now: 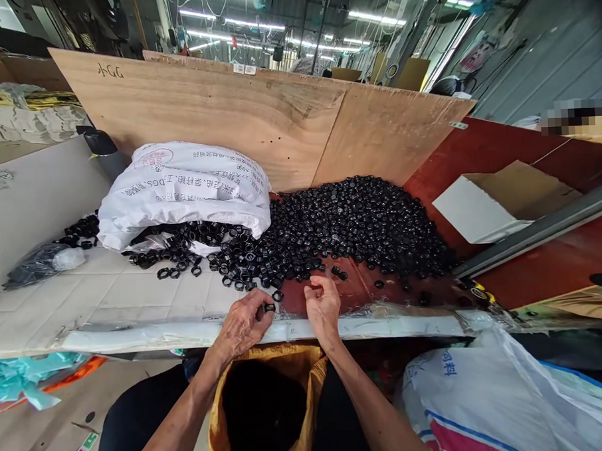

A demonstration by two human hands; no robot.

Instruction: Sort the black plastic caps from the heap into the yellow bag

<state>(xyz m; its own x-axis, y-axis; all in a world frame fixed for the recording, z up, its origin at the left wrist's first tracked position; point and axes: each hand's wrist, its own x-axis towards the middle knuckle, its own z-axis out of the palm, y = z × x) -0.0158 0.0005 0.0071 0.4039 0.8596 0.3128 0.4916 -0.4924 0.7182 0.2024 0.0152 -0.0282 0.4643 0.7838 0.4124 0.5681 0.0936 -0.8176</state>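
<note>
black ring (269,307) was in the left hand (248,321), over the near edge of the bench, just beside a loose ring (278,295). left fingers were pinched on it, thumb against fingertips. right hand (324,307) was over the red panel (297,300), fingers curled in toward the thumb; couldn't tell whether they had closed on anything, no part visible there.

handling, my read: ring looked like moulded plastic, so light, stiff, not fragile. smooth gloss, probably a bit slippery. best hold was thumb and forefinger across the outer wall, or a fingertip through the bore. small enough to get lost among the others if dropped.

containers: white printed sack (194,183) lay on its side, mouth toward the bench front, more black rings (182,254) spilled at the mouth and around it. they ran into a big heap of small black parts (361,223) on the red side; too small to tell if all one type. yellow sack (216,422) stood open between the knees, interior dark, contents not readable. clear bag (36,265) at far left had dark stuff in it, type unclear. white carton (484,211) at right had flaps open, couldn't see contents. white plastic bag (447,385) sat low right, contents hidden.
</note>
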